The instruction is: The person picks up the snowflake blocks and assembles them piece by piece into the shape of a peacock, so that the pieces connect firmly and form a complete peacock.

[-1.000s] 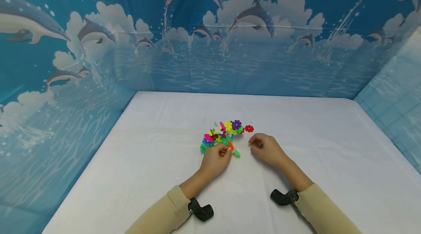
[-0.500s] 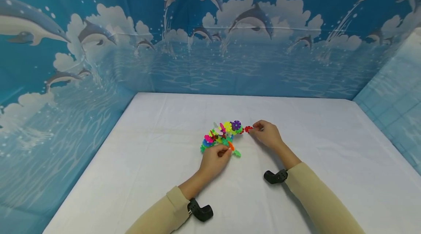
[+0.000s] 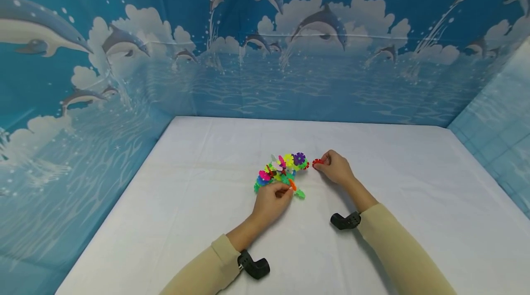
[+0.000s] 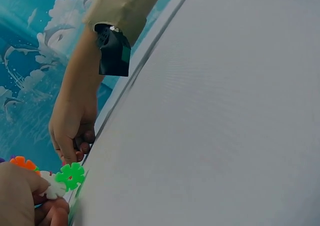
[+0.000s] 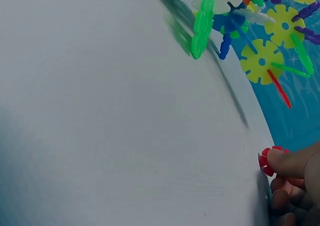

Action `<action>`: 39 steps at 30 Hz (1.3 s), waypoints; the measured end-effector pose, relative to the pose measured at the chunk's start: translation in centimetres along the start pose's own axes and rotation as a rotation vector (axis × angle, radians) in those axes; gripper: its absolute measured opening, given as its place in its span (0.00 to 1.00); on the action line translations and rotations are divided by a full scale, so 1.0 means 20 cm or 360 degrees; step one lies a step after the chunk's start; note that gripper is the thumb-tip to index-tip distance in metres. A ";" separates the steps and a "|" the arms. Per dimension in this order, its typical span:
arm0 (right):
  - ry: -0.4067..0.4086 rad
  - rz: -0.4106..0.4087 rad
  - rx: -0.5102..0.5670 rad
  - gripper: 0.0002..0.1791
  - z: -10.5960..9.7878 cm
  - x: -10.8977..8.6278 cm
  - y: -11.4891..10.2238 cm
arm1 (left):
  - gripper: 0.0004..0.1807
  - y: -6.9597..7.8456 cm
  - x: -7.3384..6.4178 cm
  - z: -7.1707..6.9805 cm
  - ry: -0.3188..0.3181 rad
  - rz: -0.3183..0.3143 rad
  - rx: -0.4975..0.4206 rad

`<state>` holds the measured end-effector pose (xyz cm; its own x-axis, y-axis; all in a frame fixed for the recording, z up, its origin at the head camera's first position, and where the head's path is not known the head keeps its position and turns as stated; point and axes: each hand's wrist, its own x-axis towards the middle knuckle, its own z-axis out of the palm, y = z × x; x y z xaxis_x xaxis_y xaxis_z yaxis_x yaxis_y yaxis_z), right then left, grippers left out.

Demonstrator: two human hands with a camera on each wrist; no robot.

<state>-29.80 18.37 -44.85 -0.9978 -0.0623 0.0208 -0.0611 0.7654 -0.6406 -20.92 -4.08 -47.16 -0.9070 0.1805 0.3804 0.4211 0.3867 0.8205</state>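
Observation:
A cluster of interlocked plastic snowflake discs (image 3: pixel 285 162) in many colours stands mid-table in the head view. My left hand (image 3: pixel 271 202) is at its near side. In the left wrist view its thumb and fingers pinch a white disc (image 4: pixel 55 187), beside a green disc (image 4: pixel 71 176) at the cluster's edge. To the right of the cluster, my right hand (image 3: pixel 336 168) pinches a loose red disc (image 3: pixel 317 162) between thumb and fingers. The right wrist view shows this red disc (image 5: pixel 266 161) partly hidden by the thumb, apart from the yellow discs (image 5: pixel 262 61) of the cluster.
A white cloth covers the table (image 3: pixel 215 152). Blue curtains (image 3: pixel 265 88) printed with dolphins hang behind it and at both sides. Each wrist wears a black camera (image 3: pixel 345 221).
My right hand has moved away from me to the red disc lying right of the cluster and now pinches it. The left hand has kept its hold on the cluster.

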 end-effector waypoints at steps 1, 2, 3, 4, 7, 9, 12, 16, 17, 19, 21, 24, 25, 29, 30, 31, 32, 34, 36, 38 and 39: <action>-0.0004 -0.0009 0.0008 0.15 0.00 -0.01 0.00 | 0.05 0.00 0.00 0.00 -0.0004 0.0001 -0.0005; -0.0010 -0.0019 0.0014 0.14 0.00 -0.02 0.00 | 0.05 0.00 0.00 0.00 -0.0008 0.0001 -0.0010; -0.0013 -0.0032 0.0019 0.13 0.00 -0.03 0.00 | 0.05 0.00 0.00 0.00 -0.0011 -0.0001 -0.0015; -0.0015 -0.0044 0.0023 0.13 0.00 -0.04 0.01 | 0.05 0.00 0.00 0.00 -0.0015 -0.0003 -0.0017; -0.0015 -0.0070 0.0060 0.11 0.00 -0.08 0.01 | 0.04 -0.01 0.00 0.00 -0.0018 -0.0004 -0.0016; -0.0015 -0.0084 0.0091 0.10 0.00 -0.11 0.00 | 0.04 0.00 0.00 0.00 -0.0016 -0.0009 -0.0007; -0.0009 -0.0096 0.0135 0.09 0.00 -0.16 -0.02 | 0.04 0.00 0.00 0.00 -0.0012 -0.0023 -0.0011; 0.0022 -0.0133 0.0164 0.07 0.00 -0.24 -0.06 | 0.03 0.01 0.01 0.00 0.0012 -0.0036 -0.0024; 0.0026 -0.0144 0.0169 0.06 0.00 -0.26 -0.07 | 0.03 0.01 0.01 0.00 0.0022 -0.0036 -0.0024; 0.0030 -0.0159 0.0181 0.06 0.00 -0.30 -0.09 | 0.03 0.00 0.01 0.00 0.0042 -0.0033 -0.0026; 0.0025 -0.0169 0.0199 0.06 0.01 -0.34 -0.12 | 0.03 0.00 0.01 0.00 0.0057 -0.0032 -0.0028; 0.0022 -0.0184 0.0250 0.06 0.03 -0.40 -0.16 | 0.04 0.00 0.01 0.00 0.0059 -0.0040 -0.0046; 0.0013 -0.0187 0.0271 0.07 0.04 -0.42 -0.17 | 0.04 0.00 0.01 0.00 0.0059 -0.0040 -0.0048; -0.0065 -0.0211 0.0355 0.08 0.09 -0.48 -0.23 | 0.05 0.00 0.01 0.00 0.0062 -0.0015 -0.0041; -0.0094 -0.0220 0.0366 0.09 0.10 -0.49 -0.24 | 0.05 0.00 0.01 0.00 0.0062 -0.0003 -0.0040; -0.0118 -0.0228 0.0373 0.10 0.12 -0.50 -0.25 | 0.05 0.00 0.01 -0.01 0.0062 0.0013 -0.0037; -0.0135 -0.0235 0.0372 0.11 0.13 -0.51 -0.25 | 0.05 0.00 0.01 -0.01 0.0063 0.0026 -0.0038; -0.0156 -0.0246 0.0360 0.13 0.16 -0.52 -0.27 | 0.06 0.00 0.00 -0.01 0.0061 0.0043 -0.0049; -0.0164 -0.0245 0.0345 0.15 0.18 -0.52 -0.28 | 0.06 0.00 0.00 -0.01 0.0064 0.0059 -0.0060; -0.0178 -0.0235 0.0332 0.17 0.20 -0.52 -0.28 | 0.06 0.00 0.00 -0.01 0.0074 0.0068 -0.0076; -0.0188 -0.0230 0.0328 0.18 0.21 -0.53 -0.28 | 0.06 0.00 0.00 -0.01 0.0077 0.0071 -0.0086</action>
<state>-18.86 11.94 -44.68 -0.9686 -0.2451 0.0412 -0.1844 0.5976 -0.7803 -20.91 -4.21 -47.20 -0.8870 0.1521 0.4360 0.4614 0.3294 0.8238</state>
